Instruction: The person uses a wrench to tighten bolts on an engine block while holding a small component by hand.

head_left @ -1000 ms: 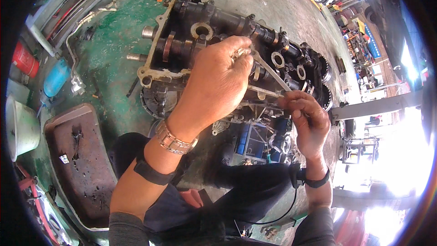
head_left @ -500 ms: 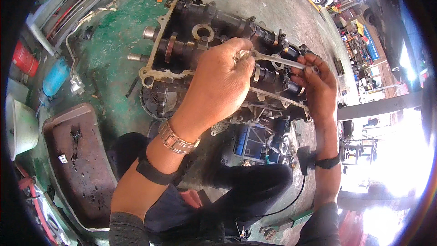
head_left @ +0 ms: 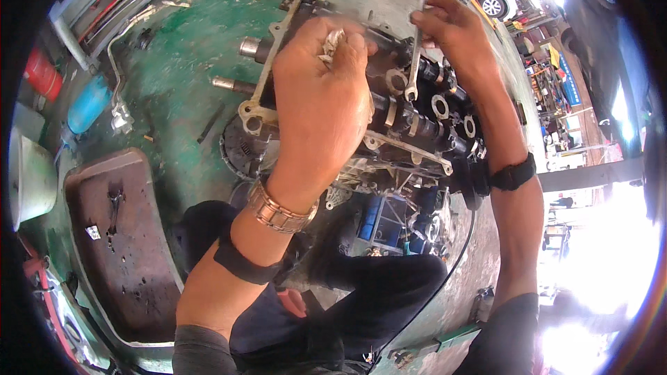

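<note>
An engine (head_left: 399, 117) with exposed camshafts lies ahead of the person, and a brown rectangular tray (head_left: 137, 260), soiled with dark residue, is on the green floor (head_left: 182, 48) to its left. The left hand (head_left: 321, 90), over the engine's near-left part, is closed around a crumpled off-white wad (head_left: 333, 43); the right hand (head_left: 455, 35) grips a combination wrench (head_left: 415, 62) near its upper end, the open end pointing down over the camshafts, contact with them indeterminable.
</note>
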{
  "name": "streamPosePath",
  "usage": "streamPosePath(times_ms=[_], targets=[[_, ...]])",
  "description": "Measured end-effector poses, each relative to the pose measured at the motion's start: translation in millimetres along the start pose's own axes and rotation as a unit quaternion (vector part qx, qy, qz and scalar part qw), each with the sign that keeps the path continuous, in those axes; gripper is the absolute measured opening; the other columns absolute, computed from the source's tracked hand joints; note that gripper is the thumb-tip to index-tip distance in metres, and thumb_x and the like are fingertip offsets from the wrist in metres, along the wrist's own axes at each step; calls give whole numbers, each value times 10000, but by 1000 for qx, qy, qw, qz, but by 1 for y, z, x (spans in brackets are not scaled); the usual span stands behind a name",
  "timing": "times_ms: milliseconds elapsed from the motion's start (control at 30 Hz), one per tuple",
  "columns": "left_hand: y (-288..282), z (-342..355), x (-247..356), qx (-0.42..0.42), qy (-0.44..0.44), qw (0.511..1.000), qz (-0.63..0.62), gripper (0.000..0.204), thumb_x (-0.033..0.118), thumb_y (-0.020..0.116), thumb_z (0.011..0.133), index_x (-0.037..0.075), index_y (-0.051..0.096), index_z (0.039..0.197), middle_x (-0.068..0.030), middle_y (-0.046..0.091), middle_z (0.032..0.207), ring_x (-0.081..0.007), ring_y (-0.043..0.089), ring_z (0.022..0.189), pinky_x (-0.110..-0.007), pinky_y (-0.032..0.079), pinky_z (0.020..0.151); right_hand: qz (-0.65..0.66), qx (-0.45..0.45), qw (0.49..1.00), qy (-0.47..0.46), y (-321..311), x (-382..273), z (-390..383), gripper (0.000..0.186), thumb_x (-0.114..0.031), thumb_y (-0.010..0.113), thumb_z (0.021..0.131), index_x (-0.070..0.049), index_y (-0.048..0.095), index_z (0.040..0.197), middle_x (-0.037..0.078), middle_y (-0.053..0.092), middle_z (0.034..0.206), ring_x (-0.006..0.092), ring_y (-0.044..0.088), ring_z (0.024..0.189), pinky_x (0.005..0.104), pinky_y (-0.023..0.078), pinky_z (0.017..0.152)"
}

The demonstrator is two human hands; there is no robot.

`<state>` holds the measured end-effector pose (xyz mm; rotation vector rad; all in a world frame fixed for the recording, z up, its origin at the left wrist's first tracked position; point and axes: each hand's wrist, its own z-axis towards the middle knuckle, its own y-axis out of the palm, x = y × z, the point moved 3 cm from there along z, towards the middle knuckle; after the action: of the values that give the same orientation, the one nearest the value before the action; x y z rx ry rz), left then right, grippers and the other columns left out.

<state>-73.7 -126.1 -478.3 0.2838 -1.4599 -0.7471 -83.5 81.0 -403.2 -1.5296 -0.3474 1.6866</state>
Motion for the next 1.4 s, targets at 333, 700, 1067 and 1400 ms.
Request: streamPosePath(times_ms=[333,700,1067,1400], targets=[[-15,14,11,88,87,990,-70,98,58,540,937,-16,604,936,-76,669,724,-50,489,466,-228,363,397,-259,-77,923,-274,54,-69,-39,344,-139,738,845,13,616,1128,147,698,863,255,675,756,347,532,696],[-14,8,11,80,64,994,-31,110,101,606,955,28,666,1012,-96,717,883,-27,491,592,-191,368,532,-270,-151,854,-419,37,-84,-133,262,58,680,682,-18,616,924,127,662,877,329,657,809,396,543,693],[-9,8,4,56,55,995,-58,100,64,551,950,-21,570,1001,-137,676,834,-93,517,433,-249,405,386,-161,-26,968,-193,-33,-24,-187,154,41,663,795,38,607,939,196,689,1091,297,689,1012,378,565,855],[-6,7,0,55,42,996,-58,106,78,569,954,-11,579,1009,-140,677,852,-91,520,439,-249,422,396,188,107,969,119,-67,55,-127,278,-60,567,953,25,542,1216,144,660,1097,205,681,897,321,573,777]])
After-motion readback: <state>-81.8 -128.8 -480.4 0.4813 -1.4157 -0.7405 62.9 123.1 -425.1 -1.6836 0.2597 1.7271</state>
